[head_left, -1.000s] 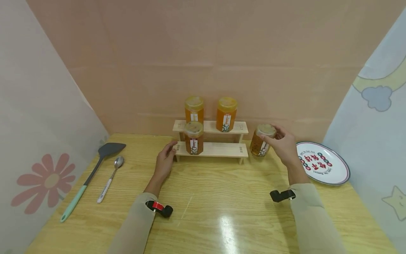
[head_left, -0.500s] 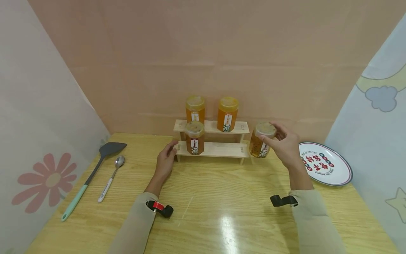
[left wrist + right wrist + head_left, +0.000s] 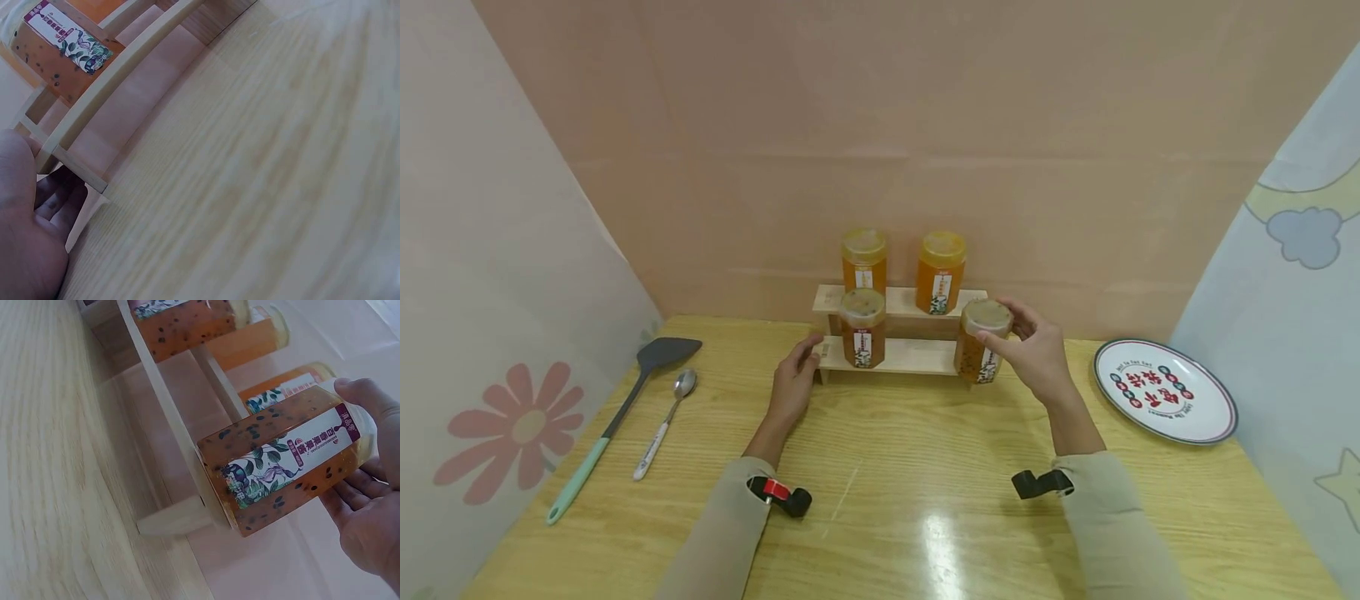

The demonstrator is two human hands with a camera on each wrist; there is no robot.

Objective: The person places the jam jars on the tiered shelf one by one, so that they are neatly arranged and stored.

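My right hand grips a jar by its lid end, thumb on the near side and fingers behind. The clear jar of orange preserve has dark seeds and a white-and-purple label. Its base is right at the right end of the lower step of a two-tier wooden stand, tilted slightly in the head view. My left hand holds the left end of that step, thumb at the plank and fingers behind its leg. A similar seeded jar stands on the lower step's left.
Two orange jars, a left one and a right one, stand on the upper step. A white oval plate lies at right. At left lie a spatula and a spoon. A backdrop wall rises behind.
My right hand has carried the seeded jar leftward from beside the stand to the lower step's right end. The left hand keeps its place at the stand's left end.
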